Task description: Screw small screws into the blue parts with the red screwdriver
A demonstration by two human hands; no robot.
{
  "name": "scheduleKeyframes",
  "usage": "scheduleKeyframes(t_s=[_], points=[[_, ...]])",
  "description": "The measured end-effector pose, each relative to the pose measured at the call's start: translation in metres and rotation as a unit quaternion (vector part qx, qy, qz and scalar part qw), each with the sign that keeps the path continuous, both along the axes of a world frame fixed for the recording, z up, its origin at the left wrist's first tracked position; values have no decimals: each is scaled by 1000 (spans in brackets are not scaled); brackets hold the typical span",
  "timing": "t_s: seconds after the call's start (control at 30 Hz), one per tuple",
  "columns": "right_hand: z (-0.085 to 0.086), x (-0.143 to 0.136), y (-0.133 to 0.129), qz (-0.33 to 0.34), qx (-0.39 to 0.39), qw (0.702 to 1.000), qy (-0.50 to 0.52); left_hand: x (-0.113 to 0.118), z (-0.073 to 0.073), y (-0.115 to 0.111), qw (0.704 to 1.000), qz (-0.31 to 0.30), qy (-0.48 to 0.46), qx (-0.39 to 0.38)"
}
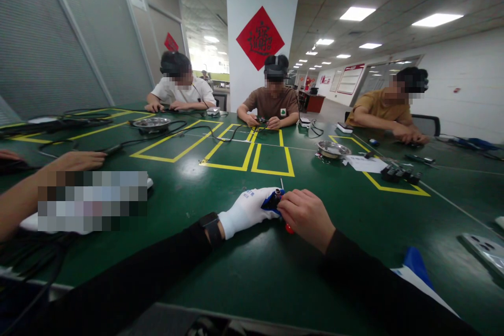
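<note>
My left hand (254, 209) wears a white glove with blue on the fingers, and its fingers close round a small dark part (277, 192) with a round end. Bare and ungloved, my right hand (309, 216) meets it, fingertips pinched together against the same spot. What the right fingers grip is hidden behind them. Below the right hand a red rounded end (290, 228) shows. A thin metal rod (281, 182) sticks out beyond the hands; whether it joins the red end cannot be seen.
Yellow tape rectangles (273, 171) mark the green table (220, 283). Metal bowls (333, 149), small black blocks (399, 174) and cables lie farther off. A blue-and-white glove (419, 268) and a phone (482, 252) are at right. A co-worker's arm (74, 165) reaches in at left; three people sit opposite.
</note>
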State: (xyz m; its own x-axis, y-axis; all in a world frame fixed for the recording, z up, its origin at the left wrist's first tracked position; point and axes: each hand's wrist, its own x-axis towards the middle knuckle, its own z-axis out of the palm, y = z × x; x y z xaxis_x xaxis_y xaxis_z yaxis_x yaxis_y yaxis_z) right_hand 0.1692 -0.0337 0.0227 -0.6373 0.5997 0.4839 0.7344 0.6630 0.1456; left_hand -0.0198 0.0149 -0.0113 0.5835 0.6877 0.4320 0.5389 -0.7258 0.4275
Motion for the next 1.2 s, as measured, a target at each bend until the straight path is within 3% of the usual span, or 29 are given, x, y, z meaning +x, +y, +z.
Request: scheduleKeyframes(t_s=[0.4,0.77,0.97,1.1,1.2], points=[[-7,1,1,6,5,999,53,0,3,-2,1000,-10,4,16],[-6,1,0,-8,-66,985,157,-1,5,-3,1000,-5,5,0],[-6,10,6,-58,-135,955,258,0,7,-5,1000,-16,-11,9],[-12,22,17,-39,-224,955,192,-1,7,-3,998,-5,-26,54],[-14,27,21,-10,-246,964,104,-3,8,-3,998,16,-27,57]])
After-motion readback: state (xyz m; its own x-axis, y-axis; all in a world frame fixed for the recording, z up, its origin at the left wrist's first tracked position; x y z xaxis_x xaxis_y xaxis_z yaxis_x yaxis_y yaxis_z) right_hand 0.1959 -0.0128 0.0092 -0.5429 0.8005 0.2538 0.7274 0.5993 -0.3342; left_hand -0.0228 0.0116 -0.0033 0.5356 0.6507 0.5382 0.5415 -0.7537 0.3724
